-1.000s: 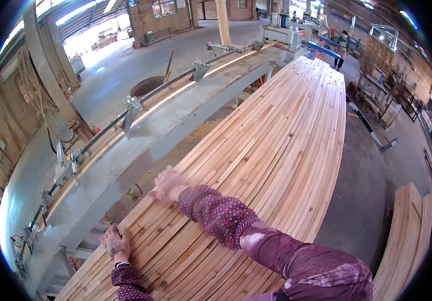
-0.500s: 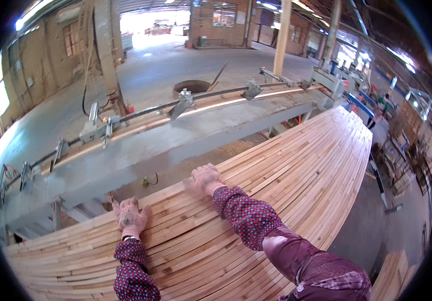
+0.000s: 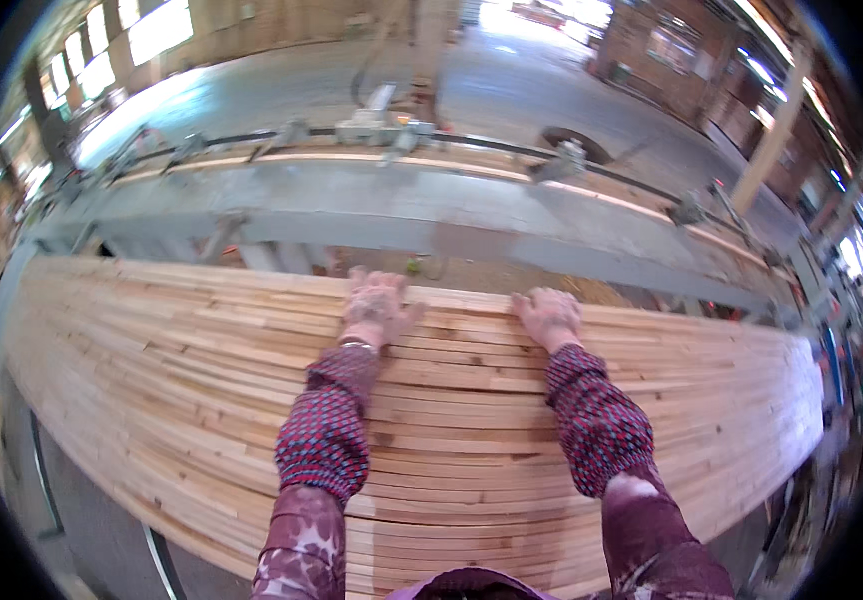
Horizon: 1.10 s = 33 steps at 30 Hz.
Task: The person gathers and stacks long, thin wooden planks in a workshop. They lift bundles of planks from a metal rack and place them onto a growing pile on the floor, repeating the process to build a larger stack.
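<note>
A broad layer of long, narrow wooden strips (image 3: 451, 420) lies side by side in front of me. My left hand (image 3: 376, 308), in a pinkish, dirt-marked glove, rests on the far strips with its thumb spread and its fingertips reaching over the far edge. To its right, my right hand (image 3: 551, 318), gloved alike, lies on the same edge, fingers apart and slightly bent over it. Neither hand has lifted any strip. Patterned sleeve covers wrap both forearms.
Beyond the strips runs a long grey metal machine bed (image 3: 351, 200) with clamps (image 3: 563, 160) along a rail. A gap with debris separates it from the strips. Farther back are a post (image 3: 426, 60) and a round dark pit (image 3: 576, 143) in the floor.
My view has swung left to face the strips squarely. The right hand, blurred before, now sits still at the far edge; the left hand remains on that edge.
</note>
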Tool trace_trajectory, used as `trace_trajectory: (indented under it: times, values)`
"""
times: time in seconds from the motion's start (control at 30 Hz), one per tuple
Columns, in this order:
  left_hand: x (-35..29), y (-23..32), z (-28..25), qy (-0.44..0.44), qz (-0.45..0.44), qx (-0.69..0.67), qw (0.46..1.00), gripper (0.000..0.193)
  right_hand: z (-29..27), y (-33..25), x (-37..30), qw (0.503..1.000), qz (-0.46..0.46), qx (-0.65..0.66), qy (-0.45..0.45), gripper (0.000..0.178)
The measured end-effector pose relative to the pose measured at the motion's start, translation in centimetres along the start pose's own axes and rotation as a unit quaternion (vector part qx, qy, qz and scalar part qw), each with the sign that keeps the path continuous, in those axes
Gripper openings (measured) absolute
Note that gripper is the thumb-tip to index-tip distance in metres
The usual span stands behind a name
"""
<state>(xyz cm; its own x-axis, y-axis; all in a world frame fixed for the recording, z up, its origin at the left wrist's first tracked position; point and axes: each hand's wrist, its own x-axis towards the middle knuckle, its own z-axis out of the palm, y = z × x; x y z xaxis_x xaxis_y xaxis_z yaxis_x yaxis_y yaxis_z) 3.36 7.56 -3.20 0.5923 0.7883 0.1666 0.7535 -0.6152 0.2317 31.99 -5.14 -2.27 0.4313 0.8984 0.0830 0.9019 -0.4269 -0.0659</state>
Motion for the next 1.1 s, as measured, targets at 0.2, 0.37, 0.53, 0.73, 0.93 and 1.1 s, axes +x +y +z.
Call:
trace_trajectory:
  times: [0.2,0.37,0.53,0.73,0.93,1.1]
  values:
    - [0.8,1.2,0.2,-0.021,0.002,0.002,1.000,0.059,1.3,2.5,0.1,1.000,0.009,-0.014,0.013,0.052]
    - [-0.1,0.9,-0.6,-0.020,0.007,0.005,1.000,0.062,1.3,2.1,0.1,1.000,-0.004,-0.002,-0.007,0.053]
    - [-0.4,1.0,-1.3,-0.036,0.007,0.000,0.999,0.062,1.7,2.3,0.2,1.000,-0.005,-0.009,0.009,0.052]
    - [-0.1,1.2,-0.9,-0.019,0.010,0.010,1.000,0.060,2.5,3.3,0.2,0.998,-0.027,0.028,0.051,0.051]
    - [0.2,1.0,-0.8,-0.046,0.003,0.035,0.998,0.062,1.9,2.8,0.3,0.998,-0.045,0.028,0.022,0.052]
    - [0.4,0.9,-0.6,-0.054,0.006,0.023,0.998,0.062,1.5,2.4,1.6,0.996,-0.037,0.073,0.034,0.051]
